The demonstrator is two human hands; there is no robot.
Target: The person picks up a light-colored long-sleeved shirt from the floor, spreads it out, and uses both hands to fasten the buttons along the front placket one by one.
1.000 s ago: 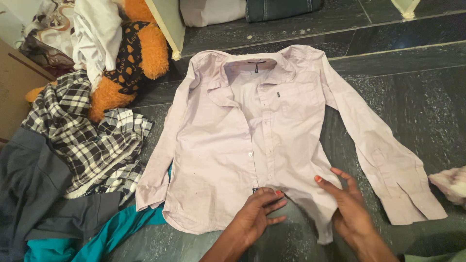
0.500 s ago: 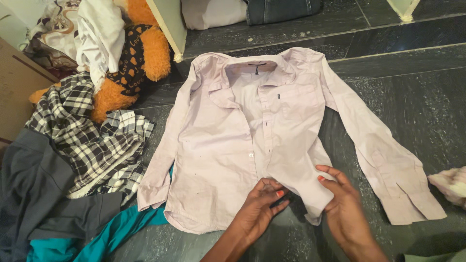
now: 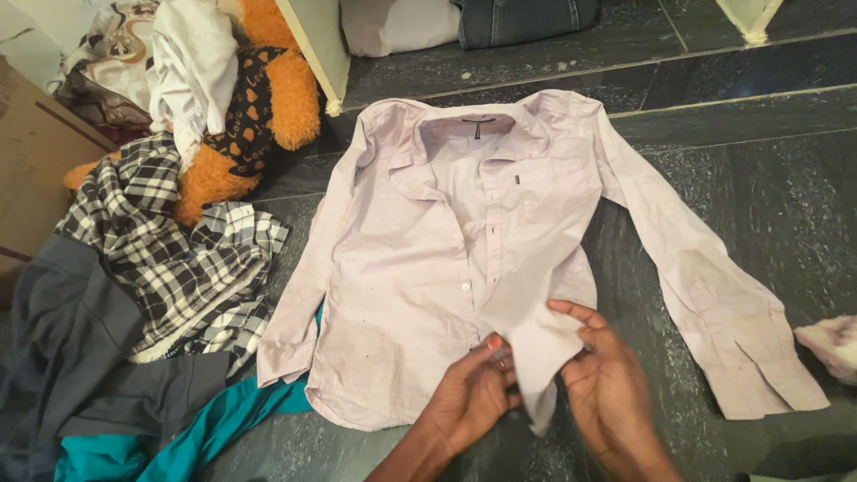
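Your two hands sit at the bottom centre of the frame, close together, both gripping the lower front of a pale lilac shirt (image 3: 420,268). Your left hand (image 3: 469,397) reaches up from the lower edge with its fingers curled, the thumb pinching the cloth near the bottom of the button strip. Your right hand (image 3: 607,384) is just beside it, fingers bent over the top of a bunched flap of the shirt's front panel, so the hem is gathered into a point between the two hands. Both hands are closed on the fabric.

The shirt lies face up on a dark stone floor (image 3: 759,205), filling the middle of the frame, collar towards the top. One long sleeve stretches out to the lower right, its cuff flat on the floor; the other lies close along the body at the left.

At the lower left, teal cloth (image 3: 205,428) pokes out from under the shirt's hem, next to a grey garment (image 3: 71,348). Above these lies a crumpled black-and-white checked shirt (image 3: 170,250). In the upper left corner an orange plush toy (image 3: 268,98) leans among loose white cloth (image 3: 192,62). At the right edge a scrap of pinkish cloth (image 3: 830,344) shows. At the top centre, denim (image 3: 518,18) rests beside a pale bundle (image 3: 393,22).
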